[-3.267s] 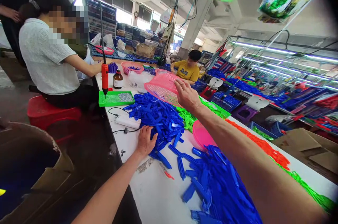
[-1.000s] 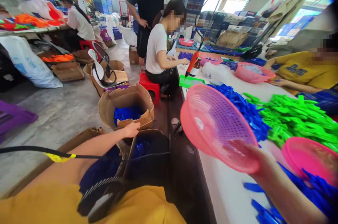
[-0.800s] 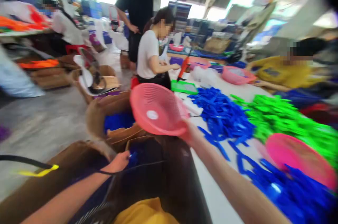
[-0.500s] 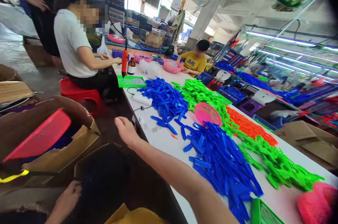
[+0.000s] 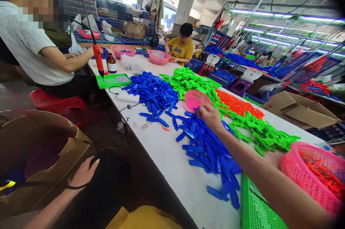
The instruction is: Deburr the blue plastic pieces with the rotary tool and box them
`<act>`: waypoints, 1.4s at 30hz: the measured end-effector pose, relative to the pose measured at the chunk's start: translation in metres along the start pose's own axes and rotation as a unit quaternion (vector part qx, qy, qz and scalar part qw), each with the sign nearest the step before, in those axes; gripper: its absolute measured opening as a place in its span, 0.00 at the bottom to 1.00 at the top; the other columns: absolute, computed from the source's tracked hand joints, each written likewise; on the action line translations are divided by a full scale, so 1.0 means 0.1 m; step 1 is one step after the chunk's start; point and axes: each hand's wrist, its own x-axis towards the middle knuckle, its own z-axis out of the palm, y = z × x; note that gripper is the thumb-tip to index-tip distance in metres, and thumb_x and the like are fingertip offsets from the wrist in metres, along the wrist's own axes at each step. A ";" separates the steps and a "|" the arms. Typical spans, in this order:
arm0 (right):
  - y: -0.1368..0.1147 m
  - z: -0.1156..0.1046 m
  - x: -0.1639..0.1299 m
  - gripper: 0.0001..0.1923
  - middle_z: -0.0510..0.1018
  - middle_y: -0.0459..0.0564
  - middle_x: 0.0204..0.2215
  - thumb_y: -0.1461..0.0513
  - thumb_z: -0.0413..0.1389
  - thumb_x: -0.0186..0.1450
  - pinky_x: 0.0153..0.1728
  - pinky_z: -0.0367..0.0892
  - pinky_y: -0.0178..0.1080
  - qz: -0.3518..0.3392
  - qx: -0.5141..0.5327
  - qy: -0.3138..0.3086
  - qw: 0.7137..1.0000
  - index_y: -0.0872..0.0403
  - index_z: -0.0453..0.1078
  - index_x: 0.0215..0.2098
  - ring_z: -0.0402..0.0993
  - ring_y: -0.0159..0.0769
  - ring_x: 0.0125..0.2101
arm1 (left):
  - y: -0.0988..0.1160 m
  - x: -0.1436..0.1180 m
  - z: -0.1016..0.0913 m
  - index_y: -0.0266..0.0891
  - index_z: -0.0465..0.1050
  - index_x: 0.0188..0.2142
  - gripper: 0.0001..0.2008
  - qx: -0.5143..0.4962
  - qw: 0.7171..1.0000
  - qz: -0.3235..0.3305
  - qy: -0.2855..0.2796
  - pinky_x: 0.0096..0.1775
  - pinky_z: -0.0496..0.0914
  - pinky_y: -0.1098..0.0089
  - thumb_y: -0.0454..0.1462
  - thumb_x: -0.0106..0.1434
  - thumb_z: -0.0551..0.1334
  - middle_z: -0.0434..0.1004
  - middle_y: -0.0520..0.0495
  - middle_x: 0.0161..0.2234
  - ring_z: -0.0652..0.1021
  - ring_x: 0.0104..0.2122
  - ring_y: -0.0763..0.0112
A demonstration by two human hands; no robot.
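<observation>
The heap of bright blue moulded plastic pieces [image 5: 207, 146] beside the right hand [image 5: 211, 117] looks hard and slightly glossy, as do the neon green plastic pieces [image 5: 253, 132] and the orange ones [image 5: 237, 105] spread over the smooth, matt white tabletop [image 5: 172, 160]. The small round pink plastic basket [image 5: 195, 99] just by the fingertips and the larger pink mesh basket [image 5: 315, 175] are perforated, shiny plastic, like the green lattice tray [image 5: 256, 211]. The left hand [image 5: 83, 173] lies on the torn, rough, matt edge of a brown cardboard carton [image 5: 40, 139].
</observation>
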 end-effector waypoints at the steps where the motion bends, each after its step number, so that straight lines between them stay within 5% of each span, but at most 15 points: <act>1: 0.11 0.18 -0.15 0.14 0.76 0.50 0.28 0.53 0.49 0.70 0.40 0.76 0.50 -0.018 -0.025 -0.043 0.999 0.51 0.72 0.35 0.75 0.40 0.33 | 0.09 0.04 0.00 0.35 0.75 0.50 0.25 0.020 1.000 0.005 -0.018 0.57 0.73 0.58 0.48 0.62 0.53 0.80 0.34 0.54 0.78 0.57 0.51; 4: 0.31 0.75 -0.52 0.10 0.79 0.48 0.35 0.56 0.60 0.67 0.44 0.74 0.44 -0.077 -0.100 -0.159 0.979 0.55 0.73 0.38 0.77 0.35 0.37 | 0.29 0.22 -0.02 0.33 0.74 0.54 0.26 0.072 0.995 0.026 -0.062 0.63 0.66 0.56 0.45 0.64 0.52 0.73 0.32 0.61 0.71 0.64 0.50; 9: 0.30 1.26 -0.67 0.11 0.78 0.60 0.47 0.60 0.50 0.71 0.47 0.69 0.41 -0.106 -0.220 -0.185 0.952 0.53 0.74 0.43 0.74 0.43 0.50 | 0.45 0.40 -0.09 0.40 0.78 0.50 0.19 0.113 0.979 0.061 -0.156 0.56 0.72 0.62 0.42 0.67 0.53 0.82 0.42 0.51 0.80 0.53 0.58; 15: 0.30 1.23 -0.70 0.13 0.81 0.56 0.43 0.59 0.48 0.73 0.41 0.65 0.37 -0.115 -0.283 -0.182 0.935 0.52 0.75 0.40 0.75 0.40 0.45 | 0.66 0.47 -0.02 0.40 0.75 0.54 0.16 0.217 0.951 0.055 -0.213 0.54 0.72 0.52 0.41 0.71 0.59 0.76 0.38 0.57 0.78 0.55 0.52; 22: 0.45 1.07 -1.17 0.17 0.79 0.58 0.46 0.59 0.45 0.74 0.41 0.63 0.40 -0.115 -0.304 -0.175 0.929 0.54 0.73 0.50 0.74 0.43 0.48 | 0.85 0.61 0.54 0.38 0.71 0.58 0.20 0.272 0.905 0.057 -0.323 0.53 0.75 0.51 0.45 0.71 0.64 0.73 0.40 0.57 0.77 0.53 0.57; 27: 0.55 1.16 -1.52 0.16 0.80 0.58 0.46 0.58 0.49 0.73 0.47 0.64 0.44 -0.232 -0.272 -0.095 0.929 0.56 0.72 0.52 0.71 0.45 0.46 | 0.98 0.60 0.80 0.38 0.71 0.57 0.20 0.307 0.879 0.079 -0.356 0.56 0.72 0.47 0.44 0.71 0.65 0.72 0.40 0.58 0.75 0.56 0.55; 31: 0.63 1.28 -1.64 0.11 0.80 0.56 0.44 0.60 0.52 0.72 0.49 0.64 0.46 -0.286 -0.241 -0.013 0.928 0.54 0.72 0.48 0.71 0.45 0.44 | 0.92 0.55 0.77 0.38 0.72 0.57 0.20 0.327 0.870 0.082 -0.359 0.57 0.71 0.46 0.44 0.70 0.65 0.73 0.40 0.58 0.75 0.57 0.54; 36: 0.66 1.29 -1.59 0.10 0.79 0.57 0.42 0.60 0.54 0.71 0.47 0.65 0.46 -0.307 -0.240 -0.001 0.921 0.55 0.73 0.47 0.70 0.46 0.43 | 0.72 0.39 0.62 0.37 0.72 0.56 0.19 0.327 0.872 0.093 -0.352 0.56 0.72 0.48 0.45 0.71 0.64 0.73 0.40 0.57 0.76 0.55 0.56; 42: 0.66 1.26 -1.58 0.10 0.80 0.56 0.43 0.62 0.54 0.71 0.49 0.66 0.45 -0.324 -0.228 -0.011 0.918 0.56 0.72 0.48 0.71 0.45 0.44 | 0.74 0.34 0.45 0.37 0.72 0.56 0.19 0.329 0.877 0.109 -0.333 0.56 0.72 0.48 0.46 0.71 0.64 0.74 0.40 0.57 0.76 0.55 0.56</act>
